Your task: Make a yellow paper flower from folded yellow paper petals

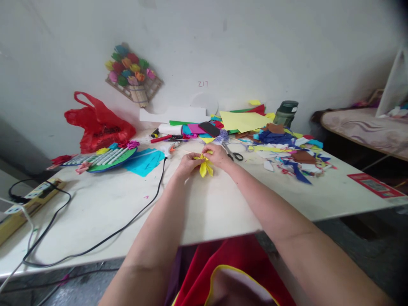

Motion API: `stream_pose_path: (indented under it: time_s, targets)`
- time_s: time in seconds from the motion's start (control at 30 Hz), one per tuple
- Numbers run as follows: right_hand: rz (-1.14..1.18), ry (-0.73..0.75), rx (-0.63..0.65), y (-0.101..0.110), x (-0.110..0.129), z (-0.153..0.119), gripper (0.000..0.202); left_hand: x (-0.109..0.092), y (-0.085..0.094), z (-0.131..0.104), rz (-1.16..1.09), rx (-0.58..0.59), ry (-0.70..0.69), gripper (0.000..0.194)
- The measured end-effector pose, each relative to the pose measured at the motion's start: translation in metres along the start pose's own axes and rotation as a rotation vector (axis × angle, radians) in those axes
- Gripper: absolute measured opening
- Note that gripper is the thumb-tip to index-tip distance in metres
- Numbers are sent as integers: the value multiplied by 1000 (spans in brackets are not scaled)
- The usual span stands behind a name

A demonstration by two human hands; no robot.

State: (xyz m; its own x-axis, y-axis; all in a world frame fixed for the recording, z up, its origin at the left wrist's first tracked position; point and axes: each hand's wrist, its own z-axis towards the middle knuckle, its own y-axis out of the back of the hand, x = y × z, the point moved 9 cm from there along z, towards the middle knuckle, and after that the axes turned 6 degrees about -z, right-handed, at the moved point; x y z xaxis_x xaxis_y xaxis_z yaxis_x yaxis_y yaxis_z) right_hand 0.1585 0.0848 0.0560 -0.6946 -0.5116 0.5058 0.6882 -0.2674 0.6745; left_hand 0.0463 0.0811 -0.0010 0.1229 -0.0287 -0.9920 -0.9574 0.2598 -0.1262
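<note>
A yellow paper flower [205, 167] is held between my two hands over the middle of the white table [219, 208]. My left hand [188, 164] pinches it from the left side. From the right, my right hand [216, 155] closes its fingers on the flower's upper part. Several pointed petals hang down below my fingertips, while the top is partly covered. Scissors [236, 156] lie just right of my right hand. To the left of my hands rests a white glue gun [167, 149] with an orange tip.
A black cord [140, 210] runs across the table's left side near a power strip [35, 199]. Paper scraps [299, 159] pile up at right, near a green bottle [286, 114]. A red bag [98, 125] and green decorated board [111, 161] stand left.
</note>
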Motion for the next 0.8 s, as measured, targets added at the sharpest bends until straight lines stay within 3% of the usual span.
stream_pose_path:
  time_s: [0.17, 0.33, 0.53, 0.8]
  targets:
    - [160, -183, 35, -9, -20, 2, 37, -5, 4, -3, 50, -87, -14, 41]
    - [254, -314, 93, -15, -26, -1, 19, -3, 6, 0, 108, -101, -18, 41]
    - [242, -325, 166, -13, -20, -4, 9, -9, 10, 3, 313, -176, -78, 32]
    - [230, -308, 126, -11, -24, -3, 10, -26, 5, -3, 546, -263, -160, 22]
